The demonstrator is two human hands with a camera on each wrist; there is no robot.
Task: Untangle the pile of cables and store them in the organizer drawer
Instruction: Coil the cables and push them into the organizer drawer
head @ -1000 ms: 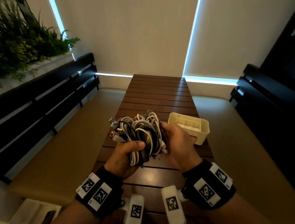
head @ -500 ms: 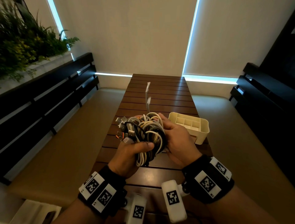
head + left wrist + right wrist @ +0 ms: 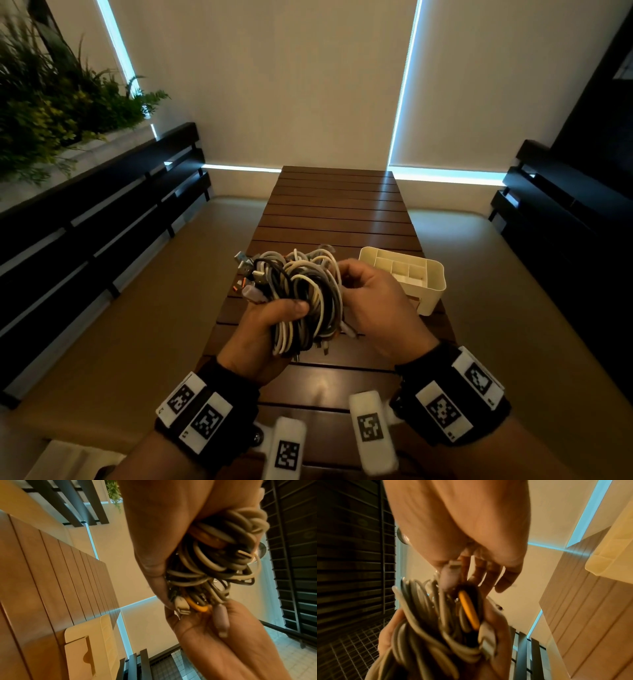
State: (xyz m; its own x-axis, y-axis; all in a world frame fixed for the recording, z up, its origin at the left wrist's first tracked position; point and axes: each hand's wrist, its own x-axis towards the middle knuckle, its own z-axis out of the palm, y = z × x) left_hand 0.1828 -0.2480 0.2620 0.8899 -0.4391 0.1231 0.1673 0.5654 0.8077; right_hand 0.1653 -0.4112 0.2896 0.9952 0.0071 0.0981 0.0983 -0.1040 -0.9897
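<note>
We hold the cables (image 3: 301, 294) as one tangled bundle above the near half of the worktop (image 3: 335, 205), lifted clear of its slats. Our left hand (image 3: 263, 335) is clamped round the lower part of the bundle, thumb laid across the front of the loops and fingers wrapped behind. Our right hand (image 3: 373, 301) sits against the bundle's right side with its fingers curled in toward the strands; in the right wrist view the fingertips (image 3: 448, 577) pinch a pale plug at the edge of the tangle. The loops are white, grey and black, and an orange strand (image 3: 469, 612) runs through the middle. Several metal plugs (image 3: 245, 265) stick out at the bundle's upper left. The organizer (image 3: 431, 298), a cream tray with dividers, stands on the worktop just right of our right hand, near the worktop's right edge, and its compartments that we can see hold no cable. A plant (image 3: 51, 102) stands at far left beyond a dark slatted bench (image 3: 102, 212).
</note>
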